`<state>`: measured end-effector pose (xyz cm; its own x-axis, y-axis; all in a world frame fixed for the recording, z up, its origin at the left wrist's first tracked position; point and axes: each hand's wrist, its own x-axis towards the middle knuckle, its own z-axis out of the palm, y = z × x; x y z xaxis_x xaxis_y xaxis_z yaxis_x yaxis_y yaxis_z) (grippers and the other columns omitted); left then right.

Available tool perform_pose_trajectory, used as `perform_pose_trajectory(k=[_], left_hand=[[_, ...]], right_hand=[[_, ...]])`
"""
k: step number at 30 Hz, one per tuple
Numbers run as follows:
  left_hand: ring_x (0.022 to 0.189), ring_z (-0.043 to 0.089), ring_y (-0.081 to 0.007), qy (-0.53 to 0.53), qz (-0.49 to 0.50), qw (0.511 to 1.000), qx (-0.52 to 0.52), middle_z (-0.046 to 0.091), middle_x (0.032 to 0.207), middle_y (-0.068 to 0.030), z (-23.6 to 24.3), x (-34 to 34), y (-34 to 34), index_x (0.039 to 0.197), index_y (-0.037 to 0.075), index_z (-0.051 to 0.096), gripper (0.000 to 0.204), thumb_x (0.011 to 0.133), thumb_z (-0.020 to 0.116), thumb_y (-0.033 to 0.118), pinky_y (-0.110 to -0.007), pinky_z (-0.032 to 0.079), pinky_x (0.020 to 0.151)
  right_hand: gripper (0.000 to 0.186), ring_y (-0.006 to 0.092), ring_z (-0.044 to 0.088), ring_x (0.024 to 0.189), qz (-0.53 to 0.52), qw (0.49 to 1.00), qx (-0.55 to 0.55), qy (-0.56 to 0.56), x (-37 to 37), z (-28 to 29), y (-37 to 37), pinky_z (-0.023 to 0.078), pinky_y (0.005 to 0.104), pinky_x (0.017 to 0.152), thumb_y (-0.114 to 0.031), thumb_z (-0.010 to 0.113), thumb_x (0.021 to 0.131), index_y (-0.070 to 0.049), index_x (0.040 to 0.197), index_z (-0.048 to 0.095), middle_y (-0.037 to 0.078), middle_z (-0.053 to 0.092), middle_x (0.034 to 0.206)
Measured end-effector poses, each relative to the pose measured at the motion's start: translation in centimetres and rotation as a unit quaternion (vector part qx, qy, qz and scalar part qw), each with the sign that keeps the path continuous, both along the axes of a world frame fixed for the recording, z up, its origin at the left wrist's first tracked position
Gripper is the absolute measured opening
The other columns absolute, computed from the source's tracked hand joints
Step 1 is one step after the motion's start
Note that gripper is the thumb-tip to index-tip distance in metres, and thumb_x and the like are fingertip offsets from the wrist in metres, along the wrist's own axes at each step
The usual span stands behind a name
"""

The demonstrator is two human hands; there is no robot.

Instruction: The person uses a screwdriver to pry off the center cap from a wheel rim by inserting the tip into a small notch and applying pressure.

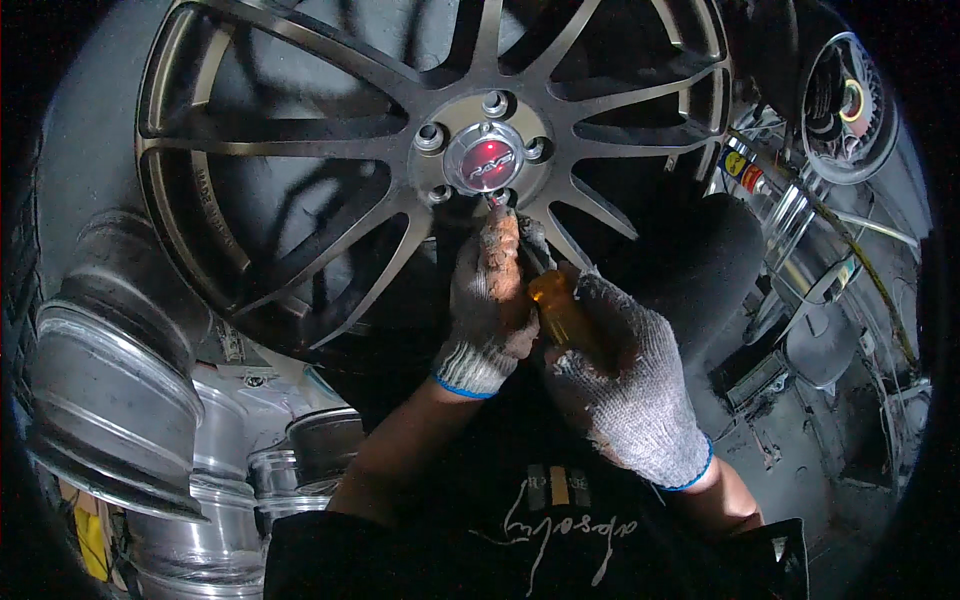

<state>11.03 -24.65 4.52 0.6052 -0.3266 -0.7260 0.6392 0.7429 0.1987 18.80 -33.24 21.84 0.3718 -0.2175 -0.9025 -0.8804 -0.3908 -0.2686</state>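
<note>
A large dark bronze multi-spoke wheel rim [400, 150] faces me, with a round silver center cap [491, 160] at its hub. The cap has a red middle, and several lug nuts [430, 137] surround it. Both my hands wear grey-white knit gloves with blue cuffs. My right hand [640, 385] is closed around the amber handle of a screwdriver [560, 312], whose shaft points up and left toward the hub. My left hand [487, 300] reaches the cap's lower edge. Its stained fingers are pressed together beside the shaft; what they pinch is hidden.
Several bare silver wheel rims [115, 400] are stacked at the left. A dark rounded cushion-like shape [700, 265] lies close to my right hand. Farther right are another wheel [850, 110], a can with a colourful label [742, 170] and a long thin rod [850, 245].
</note>
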Motion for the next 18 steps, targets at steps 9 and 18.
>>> perform_pose_trajectory(k=[9,18], left_hand=[[0.101,0.064,-0.018,0.109,0.047,0.985,-0.123,0.064,0.11,-0.0052,0.2,-0.5,-0.1,0.127,0.007,0.055,0.031,0.103,0.051,0.027,-0.036,0.053,0.091],[0.11,0.061,-0.0377,-0.298,-0.299,0.771,0.477,0.062,0.12,-0.0204,0.2,0.0,-0.6,0.129,-0.005,0.053,0.04,0.091,0.056,0.006,-0.043,0.05,0.096]], right_hand=[[0.053,0.0397,0.069,0.089,0.141,0.99,-0.008,-0.023,0.8,-0.2,-0.4,0.055,0.0418,0.077,-0.005,0.066,0.075,0.01,0.124,0.053,0.029,0.065,0.096],[0.044,0.0336,0.069,0.07,0.148,0.988,0.006,-0.051,1.3,-0.3,-1.2,0.054,0.0423,0.063,-0.01,0.066,0.081,0.005,0.12,0.054,0.022,0.065,0.085]])
